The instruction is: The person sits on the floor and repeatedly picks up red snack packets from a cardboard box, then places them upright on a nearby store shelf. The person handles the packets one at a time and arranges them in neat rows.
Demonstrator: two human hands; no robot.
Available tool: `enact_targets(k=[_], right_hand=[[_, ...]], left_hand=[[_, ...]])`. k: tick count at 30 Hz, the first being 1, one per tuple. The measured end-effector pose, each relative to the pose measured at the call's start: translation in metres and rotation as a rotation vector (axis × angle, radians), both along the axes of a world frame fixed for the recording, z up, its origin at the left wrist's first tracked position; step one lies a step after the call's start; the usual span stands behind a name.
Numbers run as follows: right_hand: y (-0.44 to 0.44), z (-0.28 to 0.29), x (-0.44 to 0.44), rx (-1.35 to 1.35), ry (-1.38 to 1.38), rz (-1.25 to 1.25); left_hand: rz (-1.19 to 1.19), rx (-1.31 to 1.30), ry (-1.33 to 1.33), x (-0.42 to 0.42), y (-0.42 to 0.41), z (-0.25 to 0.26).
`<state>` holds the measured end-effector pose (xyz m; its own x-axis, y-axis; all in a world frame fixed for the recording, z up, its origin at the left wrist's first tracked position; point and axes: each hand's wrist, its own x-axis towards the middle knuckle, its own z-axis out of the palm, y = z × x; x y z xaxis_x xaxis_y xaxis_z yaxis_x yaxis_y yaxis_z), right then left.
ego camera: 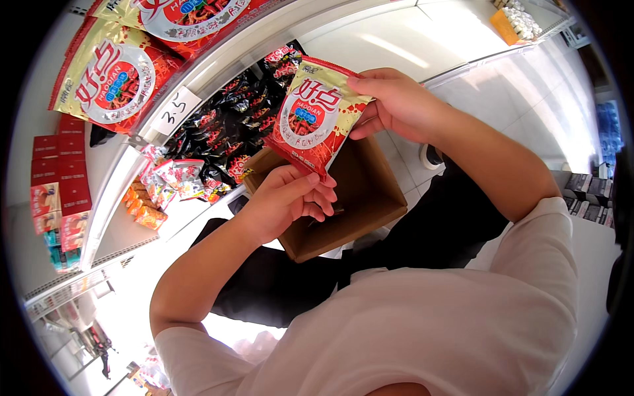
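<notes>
A red and cream snack bag (314,114) is held up between both hands, its printed front facing the camera. My right hand (384,101) grips its upper right corner, thumb on the front. My left hand (292,195) pinches the bottom corner between thumb and fingers. Below the bag, an open cardboard box (364,173) stands between the legs; a small item lies deep inside, too dim to tell. Just behind the held bag, many black and red snack packets (223,119) lie heaped on the lower shelf.
Similar red and cream bags (114,79) fill the upper shelf at the left, above a handwritten price tag (175,110). White and red packets (181,178), orange packets (148,217) and red boxes (59,171) are at the left. A yellow carton (505,27) sits at the upper right.
</notes>
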<state>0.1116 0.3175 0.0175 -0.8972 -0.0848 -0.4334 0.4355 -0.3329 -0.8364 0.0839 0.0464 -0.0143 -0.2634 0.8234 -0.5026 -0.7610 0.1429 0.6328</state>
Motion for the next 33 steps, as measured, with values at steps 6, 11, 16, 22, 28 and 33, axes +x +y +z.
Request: enact_targets(k=[6,11,16,22,28,33], right_hand=[[-0.003,0.007,-0.001,0.172,-0.046,-0.087],[0.001,0.007,-0.001,0.237,-0.132,-0.122],[0.003,0.000,-0.001,0.038,0.022,-0.152],[0.015,0.012,0.002,0.062,0.134,0.023],[0.022,0.004,0.000,0.045,0.112,0.359],[0.016,0.013,0.001,-0.120,0.132,0.400]], left_hand=[[0.092,-0.012,0.044,-0.001,-0.003,-0.004],[0.152,0.035,0.095,-0.005,-0.003,0.004],[0.113,-0.009,0.122,-0.008,-0.005,0.003],[0.311,-0.245,0.262,-0.007,0.001,0.004],[0.200,-0.049,0.392,-0.014,0.002,0.008],[0.043,-0.256,0.488,0.001,0.009,0.043]])
